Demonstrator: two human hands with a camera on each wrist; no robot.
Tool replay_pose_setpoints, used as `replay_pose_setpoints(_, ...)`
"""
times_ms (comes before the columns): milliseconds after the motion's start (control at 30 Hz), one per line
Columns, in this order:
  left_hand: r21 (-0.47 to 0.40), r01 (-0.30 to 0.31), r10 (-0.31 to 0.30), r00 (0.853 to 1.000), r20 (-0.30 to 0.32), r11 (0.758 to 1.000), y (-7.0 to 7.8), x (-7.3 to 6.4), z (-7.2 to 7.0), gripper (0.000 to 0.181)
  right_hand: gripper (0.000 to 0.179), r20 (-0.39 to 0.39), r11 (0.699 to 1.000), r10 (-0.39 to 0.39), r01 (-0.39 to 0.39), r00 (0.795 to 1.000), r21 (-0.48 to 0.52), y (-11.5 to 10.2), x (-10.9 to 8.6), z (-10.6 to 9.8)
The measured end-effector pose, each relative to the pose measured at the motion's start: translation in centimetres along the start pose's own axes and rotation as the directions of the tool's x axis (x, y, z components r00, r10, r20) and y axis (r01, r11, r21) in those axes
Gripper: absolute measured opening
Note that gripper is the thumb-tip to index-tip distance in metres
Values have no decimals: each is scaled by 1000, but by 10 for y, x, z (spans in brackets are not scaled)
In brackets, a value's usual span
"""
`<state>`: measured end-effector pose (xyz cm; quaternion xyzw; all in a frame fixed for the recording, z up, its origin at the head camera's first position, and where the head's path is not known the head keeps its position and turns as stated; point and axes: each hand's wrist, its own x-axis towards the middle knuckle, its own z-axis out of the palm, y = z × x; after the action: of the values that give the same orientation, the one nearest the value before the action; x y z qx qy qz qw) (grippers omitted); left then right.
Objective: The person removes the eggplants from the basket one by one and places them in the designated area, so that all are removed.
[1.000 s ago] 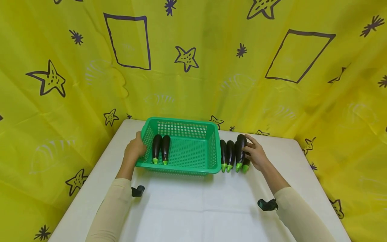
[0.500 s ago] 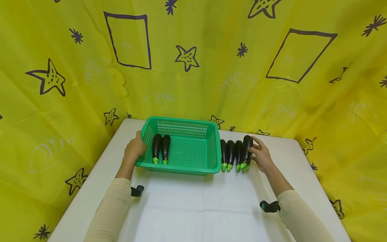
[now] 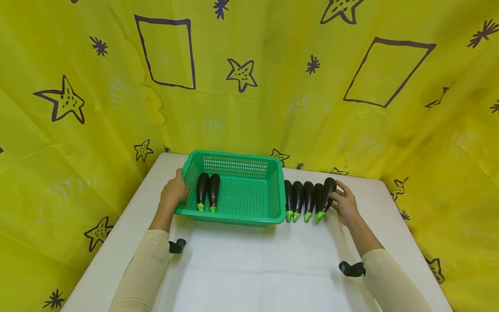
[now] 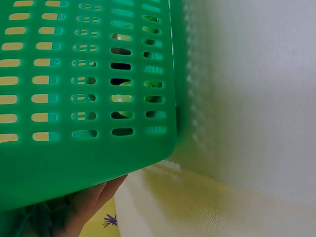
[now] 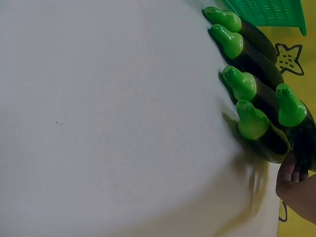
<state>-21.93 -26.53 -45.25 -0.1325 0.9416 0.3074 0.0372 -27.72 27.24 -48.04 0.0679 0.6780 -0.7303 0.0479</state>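
My left hand (image 3: 175, 189) grips the left end of a green plastic basket (image 3: 234, 215); in the left wrist view its fingers (image 4: 94, 200) show against the basket's rim. Two dark eggplants (image 3: 213, 190) with green stem ends lie side by side at the basket's left. To the right of the basket, several more eggplants (image 3: 298, 197) form a row on the table. My right hand (image 3: 345, 203) holds another eggplant (image 3: 329, 193) by its side, tilted over the row's right end. In the right wrist view this held eggplant (image 5: 291, 111) sits above the others, its green end towards the camera.
A white table (image 3: 249, 268) carries everything, with its far edge close behind the basket. Yellow curtain (image 3: 265, 112) printed with stars hangs behind and along both sides. Black wrist cameras (image 3: 352, 269) stick out from the sleeves.
My right hand has moved right with its eggplant, away from the basket. More of the row beneath now shows. The left hand and basket stay where they were.
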Motion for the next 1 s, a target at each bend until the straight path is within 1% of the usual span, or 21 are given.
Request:
replay_pose_setpoints(133,0,1,-1,1000,4,1000,0,0,0,73,77,-8,1000,11,-11,1000,-1,0,0,-3)
replay_pose_setpoints(300,-3,3,-3,1000,4,1000,0,0,-1,73,77,9,999,19,-19,1000,-34,1,0,-9)
replay_pose_setpoints(467,-8,8,-7,1000,5,1000,1,0,-1,72,75,10,997,22,-21,1000,-71,3,1,-15)
replay_pose_setpoints(733,-12,7,-7,1000,3,1000,0,0,0,72,73,-8,991,11,-12,1000,-136,10,3,-20)
replay_pose_setpoints(1000,-19,4,-4,1000,2,1000,0,1,-1,72,72,-57,976,18,-30,998,-217,20,8,-24)
